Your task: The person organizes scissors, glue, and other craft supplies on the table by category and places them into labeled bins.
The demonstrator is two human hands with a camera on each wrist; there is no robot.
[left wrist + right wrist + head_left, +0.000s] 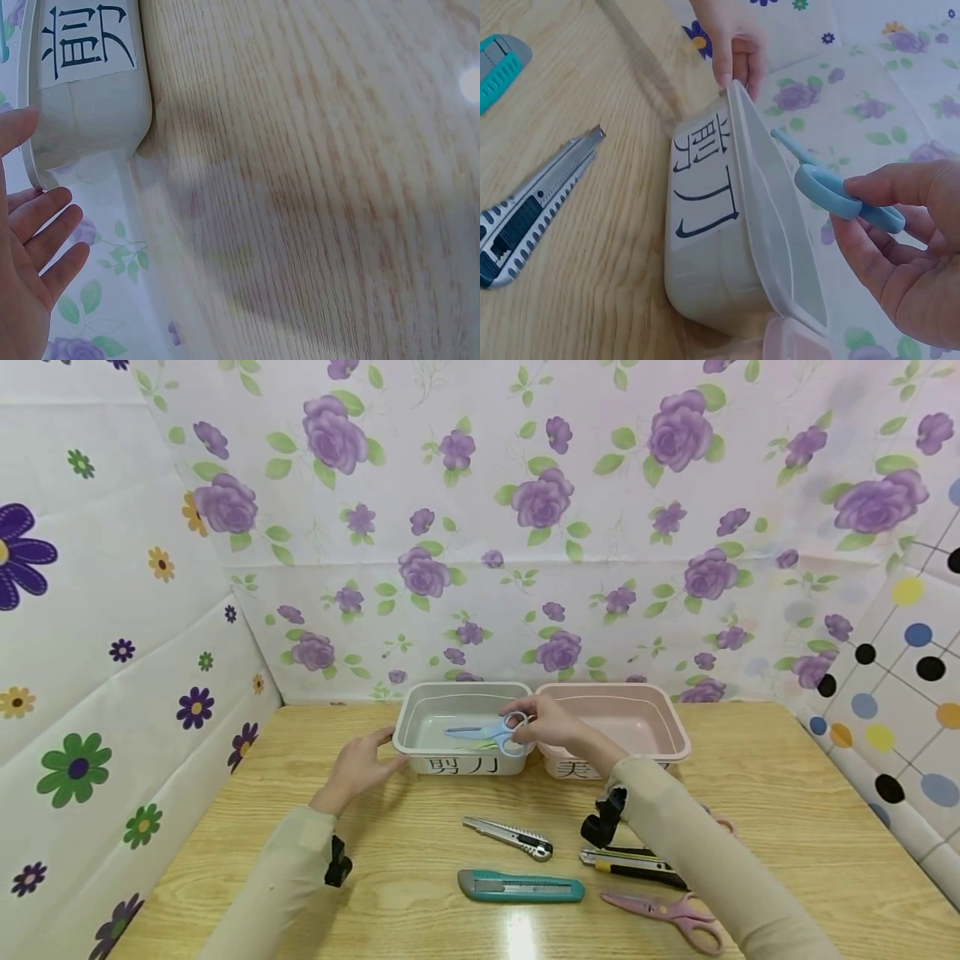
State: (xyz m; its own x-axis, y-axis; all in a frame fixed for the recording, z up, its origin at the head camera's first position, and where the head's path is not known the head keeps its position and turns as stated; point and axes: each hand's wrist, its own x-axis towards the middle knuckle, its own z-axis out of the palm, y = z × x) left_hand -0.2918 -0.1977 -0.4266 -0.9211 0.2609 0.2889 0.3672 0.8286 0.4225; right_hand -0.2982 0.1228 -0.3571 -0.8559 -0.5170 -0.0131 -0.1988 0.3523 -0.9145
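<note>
At the centre of the head view, a pair of light blue scissors (489, 732) is held over the mouth of a white bin (512, 766), with the blades pointed toward the left of the frame. The handle loops are pinched between the thumb and fingers of the right hand (557, 722); whether the blades are touching the light green thing (480, 746) seen inside the bin cannot be told. The left end of the white bin is touched near its front corner by the left hand (363, 768), whose fingers are loosely spread, as is shown at the left edge of the left wrist view. The bin's front is marked with a label (463, 766) reading 剪刀. Just beside it, right of centre, a pink bin (615, 703) is seen, its lettering partly covered by the right sleeve (697, 835). Below the bins, a silver and black cutter (510, 837) is laid on the wooden table (405, 860), with a teal cutter (521, 887) lower in the frame. Toward the lower right, a yellow and black cutter (637, 869) and pink scissors (652, 907) are partly hidden by that sleeve. Across the upper frame, a cloth (465, 610) printed with purple roses is hung
</note>
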